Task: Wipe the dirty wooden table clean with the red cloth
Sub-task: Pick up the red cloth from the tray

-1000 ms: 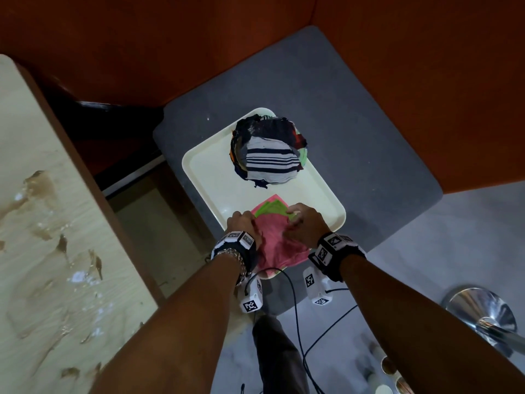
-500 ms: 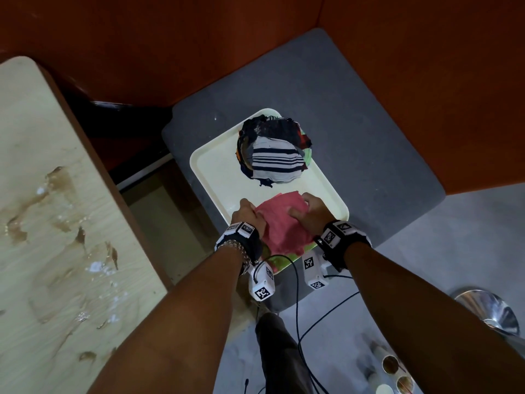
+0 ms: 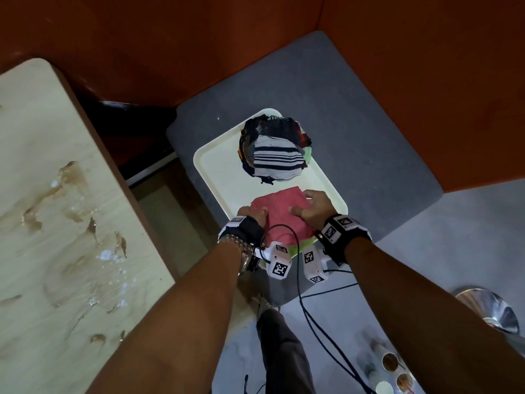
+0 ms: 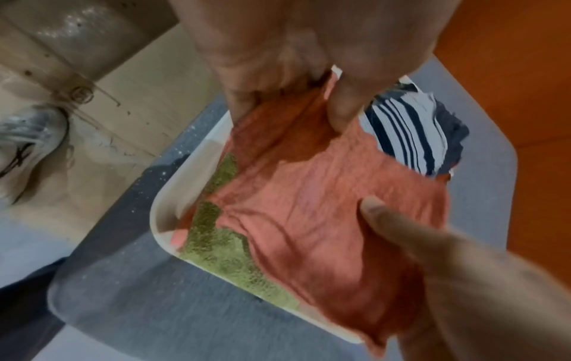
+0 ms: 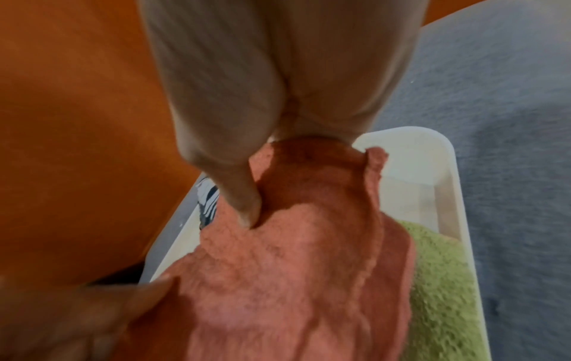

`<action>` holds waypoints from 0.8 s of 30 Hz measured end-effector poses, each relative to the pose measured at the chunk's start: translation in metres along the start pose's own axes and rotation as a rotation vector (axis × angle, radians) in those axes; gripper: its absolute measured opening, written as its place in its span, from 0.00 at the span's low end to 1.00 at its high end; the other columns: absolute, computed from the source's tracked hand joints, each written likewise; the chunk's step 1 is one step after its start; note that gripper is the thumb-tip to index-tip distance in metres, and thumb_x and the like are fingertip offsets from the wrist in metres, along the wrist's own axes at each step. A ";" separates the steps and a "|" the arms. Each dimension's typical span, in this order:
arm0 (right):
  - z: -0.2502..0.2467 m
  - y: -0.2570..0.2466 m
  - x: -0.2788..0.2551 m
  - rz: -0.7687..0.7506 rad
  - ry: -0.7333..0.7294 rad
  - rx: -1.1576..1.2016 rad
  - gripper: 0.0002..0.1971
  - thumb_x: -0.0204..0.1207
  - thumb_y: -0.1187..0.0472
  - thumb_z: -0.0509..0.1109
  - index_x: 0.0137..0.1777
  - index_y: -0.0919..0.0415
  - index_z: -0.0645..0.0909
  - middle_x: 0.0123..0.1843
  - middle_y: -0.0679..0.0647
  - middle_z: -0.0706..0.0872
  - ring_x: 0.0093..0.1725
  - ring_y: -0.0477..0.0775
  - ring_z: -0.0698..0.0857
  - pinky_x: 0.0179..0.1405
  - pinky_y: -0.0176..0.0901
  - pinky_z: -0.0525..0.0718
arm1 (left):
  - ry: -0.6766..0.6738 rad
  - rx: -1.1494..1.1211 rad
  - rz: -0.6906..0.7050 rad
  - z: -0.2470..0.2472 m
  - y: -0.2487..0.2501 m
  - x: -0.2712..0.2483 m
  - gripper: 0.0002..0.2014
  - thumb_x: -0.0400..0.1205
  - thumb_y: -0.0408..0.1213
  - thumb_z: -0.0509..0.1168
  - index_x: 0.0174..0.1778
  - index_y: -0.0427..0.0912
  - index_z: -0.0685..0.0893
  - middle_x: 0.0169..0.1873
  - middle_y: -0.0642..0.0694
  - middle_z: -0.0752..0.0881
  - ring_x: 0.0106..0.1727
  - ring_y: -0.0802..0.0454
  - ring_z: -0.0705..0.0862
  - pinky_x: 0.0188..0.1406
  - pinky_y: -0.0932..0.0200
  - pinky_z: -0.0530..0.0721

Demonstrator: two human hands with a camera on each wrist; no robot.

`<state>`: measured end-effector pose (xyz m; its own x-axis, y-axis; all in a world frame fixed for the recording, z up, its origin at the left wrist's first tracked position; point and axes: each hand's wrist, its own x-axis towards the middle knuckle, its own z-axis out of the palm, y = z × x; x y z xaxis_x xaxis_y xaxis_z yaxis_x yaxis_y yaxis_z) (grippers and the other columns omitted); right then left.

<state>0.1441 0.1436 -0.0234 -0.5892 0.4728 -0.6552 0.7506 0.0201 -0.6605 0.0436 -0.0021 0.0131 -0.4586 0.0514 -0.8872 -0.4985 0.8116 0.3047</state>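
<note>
The red cloth (image 3: pixel 279 216) (image 4: pixel 312 215) (image 5: pixel 293 276) is stretched between both hands just above the near end of a cream tray (image 3: pixel 224 177). My left hand (image 3: pixel 254 217) pinches its left edge between thumb and fingers (image 4: pixel 343 112). My right hand (image 3: pixel 311 207) pinches the right side, thumb (image 5: pixel 241 200) on top. A green cloth (image 4: pixel 228 256) (image 5: pixel 441 281) lies under it in the tray. The dirty wooden table (image 3: pixel 56 223) is at the left, with brown smears and white specks.
A pile of dark and striped cloths (image 3: pixel 274 155) fills the tray's far end. The tray rests on a grey seat (image 3: pixel 355 123) backed by orange panels. Cables (image 3: pixel 321 322) hang from my wrists. A shiny metal base (image 3: pixel 488 311) and several small cups (image 3: pixel 395 373) are on the floor at right.
Both hands lifted the red cloth off the green cloth and spread it between them, drawing it slightly toward the tray's far end. The view shifted, showing more of the table.
</note>
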 end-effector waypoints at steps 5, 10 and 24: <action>0.015 -0.013 -0.013 -0.110 -0.058 0.012 0.16 0.76 0.57 0.76 0.62 0.60 0.86 0.54 0.52 0.88 0.53 0.48 0.84 0.51 0.35 0.81 | 0.029 -0.019 0.021 0.004 0.000 -0.003 0.26 0.87 0.49 0.52 0.75 0.35 0.72 0.72 0.34 0.76 0.71 0.35 0.77 0.71 0.49 0.75; 0.023 -0.027 -0.019 0.009 -0.210 0.214 0.10 0.80 0.71 0.63 0.48 0.66 0.87 0.40 0.57 0.86 0.42 0.56 0.82 0.44 0.43 0.80 | -0.075 -0.289 0.051 0.008 0.014 -0.007 0.24 0.68 0.59 0.73 0.46 0.40 0.85 0.45 0.39 0.89 0.47 0.41 0.88 0.56 0.47 0.87; 0.019 -0.047 -0.039 -0.266 -0.092 0.210 0.30 0.66 0.73 0.81 0.69 0.57 0.81 0.55 0.44 0.88 0.52 0.34 0.86 0.51 0.21 0.80 | -0.058 -0.459 0.164 -0.009 0.029 -0.041 0.08 0.79 0.36 0.69 0.35 0.40 0.86 0.36 0.37 0.88 0.36 0.41 0.86 0.45 0.43 0.89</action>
<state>0.1263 0.1079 0.0265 -0.7878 0.3938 -0.4737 0.4945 -0.0542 -0.8675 0.0411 0.0144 0.0616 -0.5227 0.2003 -0.8287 -0.7019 0.4506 0.5516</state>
